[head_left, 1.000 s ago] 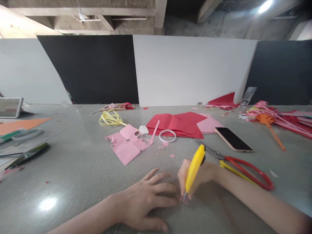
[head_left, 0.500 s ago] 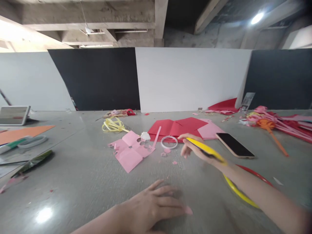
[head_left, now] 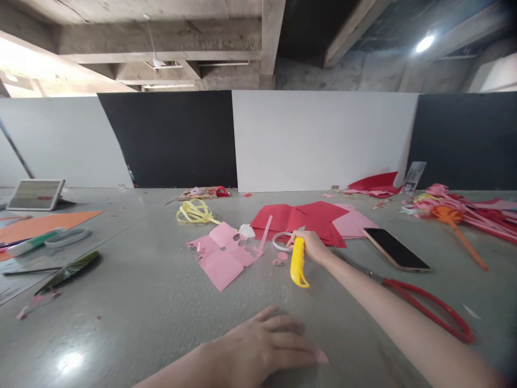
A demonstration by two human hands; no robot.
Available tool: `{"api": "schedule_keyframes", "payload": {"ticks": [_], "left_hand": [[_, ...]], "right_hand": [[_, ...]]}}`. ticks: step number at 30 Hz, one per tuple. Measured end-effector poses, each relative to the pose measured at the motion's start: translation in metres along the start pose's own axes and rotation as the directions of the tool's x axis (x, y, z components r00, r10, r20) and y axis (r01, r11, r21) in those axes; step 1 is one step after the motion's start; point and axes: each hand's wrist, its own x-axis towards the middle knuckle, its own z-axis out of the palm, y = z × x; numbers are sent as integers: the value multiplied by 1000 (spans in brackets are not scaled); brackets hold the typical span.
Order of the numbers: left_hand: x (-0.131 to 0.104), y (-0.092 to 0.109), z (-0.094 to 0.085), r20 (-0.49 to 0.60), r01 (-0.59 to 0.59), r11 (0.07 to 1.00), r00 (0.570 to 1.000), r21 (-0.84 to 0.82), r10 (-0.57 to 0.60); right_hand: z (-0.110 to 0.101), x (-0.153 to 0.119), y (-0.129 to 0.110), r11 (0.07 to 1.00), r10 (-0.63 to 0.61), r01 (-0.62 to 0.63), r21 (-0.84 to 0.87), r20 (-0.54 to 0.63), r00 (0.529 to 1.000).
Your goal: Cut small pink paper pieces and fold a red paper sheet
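Works at a broad grey table [head_left: 161,318], with a seam slanting across the left part, paper crumbs scattered about and a bright glare mirrored at lower left. Rests the left hand [head_left: 262,342] palm down near the front edge of view, with fingers loosely spread and tips at a small pink scrap [head_left: 322,356]; too blurred to judge any pressure. Grips a yellow cutter [head_left: 298,262] in the right hand [head_left: 310,243], with fingers closed round the handle and the looped end toward the near side. Reaches out over the middle of the table, right beside a white ring [head_left: 275,243]; cannot tell whether touching.

Has a creased pink sheet [head_left: 221,268] with cut-out holes left of the cutter, red sheets [head_left: 301,215] just beyond the hand, and a phone [head_left: 396,249] to the right, near red-handled scissors [head_left: 390,283] partly hidden by the right forearm.

Faces a row of upright panels behind the table, with a black panel [head_left: 169,140] next to a wide white panel [head_left: 323,140]. Has bare concrete beams [head_left: 272,37] overhead, with a lit lamp [head_left: 425,43] at upper right and a bright glow at upper left.
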Motion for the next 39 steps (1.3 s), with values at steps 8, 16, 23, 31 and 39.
{"api": "schedule_keyframes", "payload": {"ticks": [8, 16, 23, 31, 39], "left_hand": [[1, -1, 1, 25, 1, 1000, 1000, 17, -1], [1, -3, 0, 30, -15, 1000, 999, 11, 15], [1, -3, 4, 30, 5, 1000, 1000, 28, -6], [1, -1, 1, 39, 29, 999, 999, 19, -30], [1, 0, 1, 23, 13, 1000, 1000, 23, -13]], "right_hand": [[17, -10, -13, 990, -27, 24, 142, 21, 999], [28, -14, -6, 981, -22, 14, 194, 41, 999], [10, -19, -24, 958, 2, 7, 288, -32, 999], [-23, -60, -60, 948, 35, -17, 319, -51, 998], [-2, -28, -35, 958, 122, -154, 243, 141, 982]]}}
